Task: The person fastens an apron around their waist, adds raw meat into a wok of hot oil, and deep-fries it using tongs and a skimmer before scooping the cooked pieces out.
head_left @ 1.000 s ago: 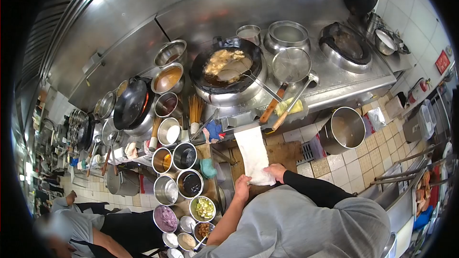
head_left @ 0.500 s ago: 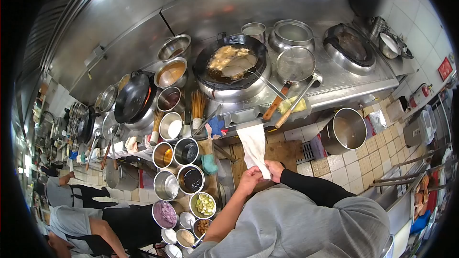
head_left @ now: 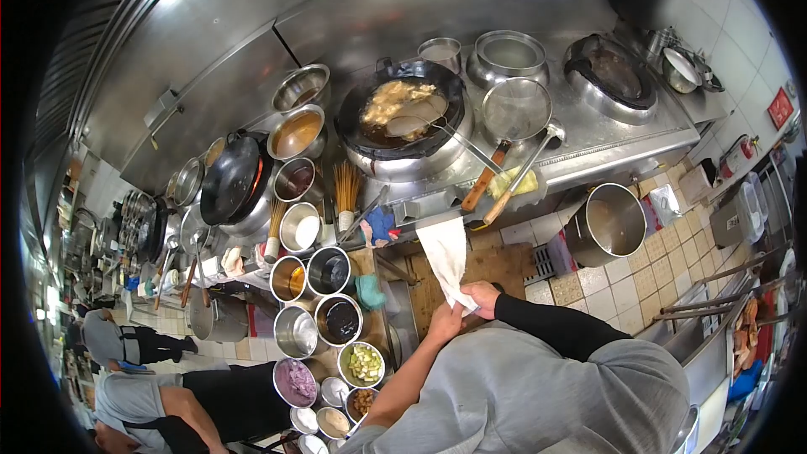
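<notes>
A white cloth (head_left: 443, 250) hangs from the front edge of the stove down to my hands. My left hand (head_left: 445, 321) is closed on its gathered lower end. Beside it, my right hand (head_left: 482, 298) also grips that end, its fingers wrapped round the fabric and partly hidden. Beyond the cloth, pieces of food (head_left: 397, 101) fry in oil in a black wok (head_left: 357, 130). A wire strainer (head_left: 416, 118) rests in the wok with its handle reaching over the stove front.
A round mesh skimmer (head_left: 517, 109) and a ladle (head_left: 525, 170) lie at the right of the wok. Metal tins of sauces and chopped vegetables (head_left: 364, 362) stand at my left. A tall pot (head_left: 607, 223) is on the floor at right. Another person (head_left: 155, 403) works at left.
My hands have shifted slightly lower and closer together on the cloth, which stays hanging from the stove edge. The camera view has moved a little. The person at left has moved slightly.
</notes>
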The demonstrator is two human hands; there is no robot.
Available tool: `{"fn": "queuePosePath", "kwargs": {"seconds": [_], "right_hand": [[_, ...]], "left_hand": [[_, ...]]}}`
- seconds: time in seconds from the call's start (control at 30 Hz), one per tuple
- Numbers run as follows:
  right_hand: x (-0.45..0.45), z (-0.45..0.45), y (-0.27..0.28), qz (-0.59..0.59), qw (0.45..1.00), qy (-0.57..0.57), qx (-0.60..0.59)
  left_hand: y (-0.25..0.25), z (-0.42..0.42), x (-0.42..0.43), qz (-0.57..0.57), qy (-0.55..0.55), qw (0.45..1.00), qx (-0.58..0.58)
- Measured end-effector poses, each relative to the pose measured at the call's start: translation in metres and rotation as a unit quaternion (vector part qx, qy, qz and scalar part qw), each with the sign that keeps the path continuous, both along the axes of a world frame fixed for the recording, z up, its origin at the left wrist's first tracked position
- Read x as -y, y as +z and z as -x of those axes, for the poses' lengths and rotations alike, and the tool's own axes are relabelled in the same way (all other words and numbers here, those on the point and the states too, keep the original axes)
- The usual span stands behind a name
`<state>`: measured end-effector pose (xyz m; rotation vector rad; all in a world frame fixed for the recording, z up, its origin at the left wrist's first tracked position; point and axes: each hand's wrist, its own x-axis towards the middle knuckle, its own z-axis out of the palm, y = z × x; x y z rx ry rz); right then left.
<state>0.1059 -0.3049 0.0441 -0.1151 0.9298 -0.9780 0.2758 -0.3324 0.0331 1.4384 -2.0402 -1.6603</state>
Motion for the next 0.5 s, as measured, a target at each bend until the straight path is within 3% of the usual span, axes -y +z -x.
{"fn": "queuePosePath", "kwargs": {"seconds": [0.03,0.17,0.23,0.33,0.43,0.5], "right_hand": [[0.0,0.001,0.001,0.001,1.0,0.013,0.005],[0.009,-0.012,-0.015,0.025,0.975,0.034,-0.218],[0.009,-0.012,-0.017,0.048,0.913,0.102,-0.392],[0.001,-0.011,-0.013,0.116,0.822,0.187,-0.525],[-0.002,-0.01,-0.01,0.134,0.809,0.208,-0.534],[-0.004,-0.012,-0.006,0.144,0.823,0.2,-0.512]], "left_hand": [[0.006,0.001,0.002,0.034,-0.021,0.999,0.036],[-0.029,-0.001,0.003,0.113,-0.059,0.986,0.107],[-0.049,-0.004,0.001,0.193,-0.108,0.965,0.139],[-0.006,0.0,0.002,0.092,-0.126,0.968,0.195],[-0.003,0.001,-0.006,0.08,-0.016,0.993,0.086],[-0.012,0.003,-0.009,-0.021,0.101,0.993,-0.051]]}}
